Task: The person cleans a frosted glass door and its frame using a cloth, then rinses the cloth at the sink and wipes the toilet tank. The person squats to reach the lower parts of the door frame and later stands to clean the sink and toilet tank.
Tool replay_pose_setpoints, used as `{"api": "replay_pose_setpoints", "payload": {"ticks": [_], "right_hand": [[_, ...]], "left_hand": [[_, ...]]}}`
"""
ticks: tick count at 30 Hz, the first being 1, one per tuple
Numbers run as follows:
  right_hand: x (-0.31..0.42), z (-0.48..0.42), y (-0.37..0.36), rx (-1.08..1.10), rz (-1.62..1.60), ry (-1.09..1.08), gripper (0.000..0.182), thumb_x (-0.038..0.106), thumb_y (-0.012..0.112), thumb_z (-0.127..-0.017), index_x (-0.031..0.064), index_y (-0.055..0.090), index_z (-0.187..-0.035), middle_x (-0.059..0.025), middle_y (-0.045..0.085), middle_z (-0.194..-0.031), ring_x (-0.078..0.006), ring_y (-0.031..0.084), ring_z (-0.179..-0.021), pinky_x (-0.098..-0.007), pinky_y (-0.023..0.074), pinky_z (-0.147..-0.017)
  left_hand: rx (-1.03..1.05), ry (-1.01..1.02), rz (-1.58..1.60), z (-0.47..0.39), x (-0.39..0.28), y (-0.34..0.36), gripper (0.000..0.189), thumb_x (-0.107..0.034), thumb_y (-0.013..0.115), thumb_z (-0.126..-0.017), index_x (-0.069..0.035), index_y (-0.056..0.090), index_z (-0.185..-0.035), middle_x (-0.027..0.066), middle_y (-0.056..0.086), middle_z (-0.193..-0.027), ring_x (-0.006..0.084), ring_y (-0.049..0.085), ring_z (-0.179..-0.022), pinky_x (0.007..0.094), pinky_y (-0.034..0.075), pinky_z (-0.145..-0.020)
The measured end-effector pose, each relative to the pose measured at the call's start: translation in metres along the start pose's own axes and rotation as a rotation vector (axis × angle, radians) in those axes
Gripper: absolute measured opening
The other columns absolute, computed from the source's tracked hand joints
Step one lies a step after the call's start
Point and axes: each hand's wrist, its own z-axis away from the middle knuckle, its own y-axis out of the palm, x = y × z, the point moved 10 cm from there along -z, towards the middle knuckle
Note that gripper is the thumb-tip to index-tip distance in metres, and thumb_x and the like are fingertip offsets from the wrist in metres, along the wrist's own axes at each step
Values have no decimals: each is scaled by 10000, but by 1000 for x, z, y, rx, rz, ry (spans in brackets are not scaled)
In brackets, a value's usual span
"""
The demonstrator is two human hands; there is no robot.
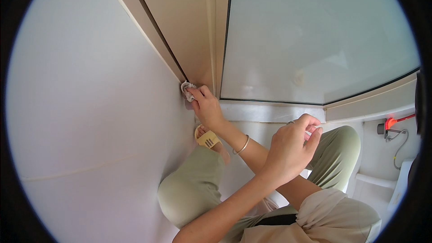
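My right hand (pixel 206 103), with a bangle on its wrist, pinches a crumpled whitish cloth (pixel 188 91). The cloth touches the foot of a beige door frame (pixel 194 30) where it meets the white wall (pixel 101 91). My left arm crosses over the right one. Raised off to the right, my left hand (pixel 293 145) holds nothing visible; its fingers are loosely bent, thumb and index apart, and a ring shows on one finger. Behind it stands a dark-edged frosted glass panel (pixel 303 40) above a pale sill (pixel 270 112).
A foot in a yellow slipper (pixel 207 139) rests close to the wall, below the right hand. My bent knees in green trousers flank the arms. At the right are a red brush (pixel 390 122), a grey holder (pixel 380 129), a thin hose (pixel 401 148) and a white box-like edge (pixel 401 182).
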Motion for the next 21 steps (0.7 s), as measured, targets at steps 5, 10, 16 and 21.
{"api": "replay_pose_setpoints", "payload": {"ticks": [5,10,16,21], "right_hand": [[-65,57,22,473,180,181,315,65,577,-752,53,601,-1067,-188,568,-870,-373,592,-768,-426,496,-642],[-18,53,-26,161,32,86,283,42,570,-754,26,593,-1036,-171,572,-877,-349,593,-775,-407,491,-650],[14,-15,5,169,244,-115,322,58,604,-753,55,547,-1070,-128,521,-940,-335,582,-845,-407,511,-683],[8,3,11,265,184,5,265,120,605,-767,38,574,-1017,-163,562,-912,-370,589,-836,-465,499,-720]], "left_hand": [[11,-3,-12,-5,5,3,279,-227,567,-912,14,570,-1053,180,657,-974,263,659,-895,333,523,-786],[-16,5,-2,5,-3,-8,257,-208,564,-913,9,575,-1050,160,662,-967,244,659,-897,320,518,-793],[7,5,40,-3,-5,1,256,-210,567,-916,1,582,-1061,136,655,-999,210,641,-932,314,508,-789],[3,-40,20,-1,-3,-1,263,-218,572,-916,-4,584,-1069,126,650,-1004,186,625,-934,308,496,-800]]}}
